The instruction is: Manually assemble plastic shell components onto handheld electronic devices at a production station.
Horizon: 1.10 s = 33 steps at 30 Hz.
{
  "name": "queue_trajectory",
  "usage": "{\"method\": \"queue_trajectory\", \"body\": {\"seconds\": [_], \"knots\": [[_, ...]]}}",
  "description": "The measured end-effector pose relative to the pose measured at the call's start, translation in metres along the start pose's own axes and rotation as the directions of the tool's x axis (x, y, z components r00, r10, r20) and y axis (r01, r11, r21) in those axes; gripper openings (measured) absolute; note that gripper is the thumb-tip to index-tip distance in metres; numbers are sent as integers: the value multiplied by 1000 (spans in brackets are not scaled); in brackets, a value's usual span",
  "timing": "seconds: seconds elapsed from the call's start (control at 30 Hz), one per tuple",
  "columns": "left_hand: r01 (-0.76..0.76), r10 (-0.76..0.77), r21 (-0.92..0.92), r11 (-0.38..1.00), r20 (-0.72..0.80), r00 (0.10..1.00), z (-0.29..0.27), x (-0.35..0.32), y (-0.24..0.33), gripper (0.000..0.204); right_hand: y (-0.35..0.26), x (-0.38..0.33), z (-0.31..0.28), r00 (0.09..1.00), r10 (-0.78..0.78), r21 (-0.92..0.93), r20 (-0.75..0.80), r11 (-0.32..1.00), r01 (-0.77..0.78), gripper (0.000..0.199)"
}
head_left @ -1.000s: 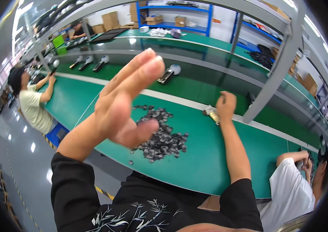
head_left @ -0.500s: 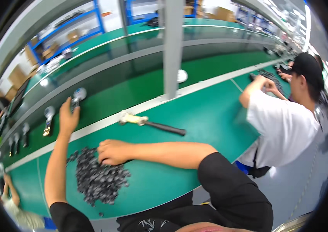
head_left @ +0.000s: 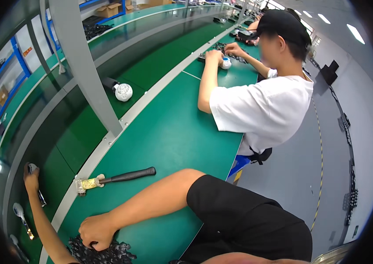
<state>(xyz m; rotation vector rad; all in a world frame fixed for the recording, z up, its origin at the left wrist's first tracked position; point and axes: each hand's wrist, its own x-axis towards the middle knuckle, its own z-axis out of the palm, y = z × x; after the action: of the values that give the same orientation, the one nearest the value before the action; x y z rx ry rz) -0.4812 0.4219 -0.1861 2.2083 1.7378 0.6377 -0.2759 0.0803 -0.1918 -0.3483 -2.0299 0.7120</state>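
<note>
My left hand (head_left: 31, 179) reaches over the dark green belt with its fingers wrapped round a device with a rounded head and a dark, shiny handle (head_left: 42, 199). Closed fingers of my right hand (head_left: 100, 231) rest on a pile of small black parts (head_left: 120, 254) on the green table. Whether a part is pinched in them is hidden. Beyond that hand lies a hammer (head_left: 127, 176) with a pale yellow head and a black handle. A similar device with a round pale head and a shiny handle (head_left: 19, 213) is on the belt close to my left forearm.
A grey metal post (head_left: 85, 70) rises at the table's raised edge. Behind it, a device with a white lattice globe (head_left: 123, 92) lies on the belt. To the right a co-worker in a white shirt (head_left: 261, 105) handles parts at the same table (head_left: 164, 119).
The view has swung to the right, so table and hands sit lower and further left. My left hand still holds the device; my right hand stays at the pile, its fingers curled.
</note>
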Motion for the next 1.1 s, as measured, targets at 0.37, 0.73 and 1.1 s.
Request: {"method": "queue_trajectory", "body": {"seconds": [0.37,0.73,1.1], "knots": [[-153,204,244,958,-203,958,0,-12,24,55,20,13,19,930,103,-31,-354,992,-121,14],[-103,102,45,994,29,994,-169,-172,39,39,7,11,-3,925,216,10,-312,975,-224,18],[204,-184,4,979,446,876,-151,-243,34,41,-2,13,-10,901,322,8,-291,943,-334,21]]}}
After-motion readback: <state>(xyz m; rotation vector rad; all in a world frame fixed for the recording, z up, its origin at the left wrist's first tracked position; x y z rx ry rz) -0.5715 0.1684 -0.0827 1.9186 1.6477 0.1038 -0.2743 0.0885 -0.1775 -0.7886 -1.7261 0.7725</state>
